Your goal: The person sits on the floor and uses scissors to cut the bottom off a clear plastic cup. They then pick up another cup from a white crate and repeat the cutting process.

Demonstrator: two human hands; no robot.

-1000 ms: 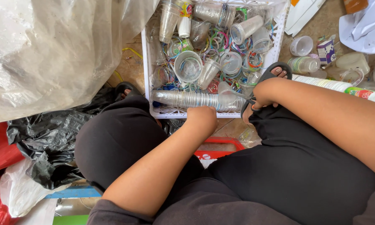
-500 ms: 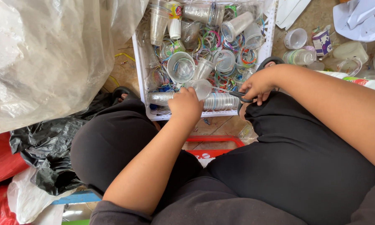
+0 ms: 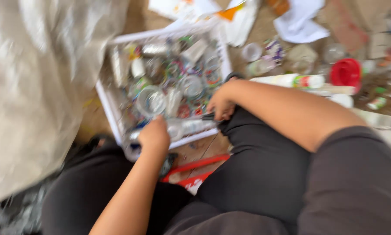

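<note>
Stacked clear plastic cups (image 3: pixel 182 129) lie sideways along the near edge of a white crate (image 3: pixel 113 114), held at both ends. The left hand (image 3: pixel 153 136) wraps over the left part of the stack, fingers curled down around it so the cups beneath are mostly hidden. The right hand (image 3: pixel 221 103) closes on the stack's right end; its fingertips are tucked under and blurred, so how tightly that grip pinches is hard to make out.

Inside the crate sits a jumble of more clear cups (image 3: pixel 151 101) and coloured bits, smeared by motion so that single pieces can hardly be told apart. The crate's far edge is partly covered by white paper (image 3: pixel 239 19).

Black-clad knees (image 3: pixel 256 169) fill the near part of the view and press close to the crate's near rim, leaving little room there. A red object (image 3: pixel 195 167) shows between the knees, mostly hidden. A large pale plastic sack (image 3: pixel 34 87) crowds the crate's left side and runs out of the view. To the right, the floor is strewn with a white tube (image 3: pixel 291 81), a red lid (image 3: pixel 346 72) and loose cups, all blurred.
</note>
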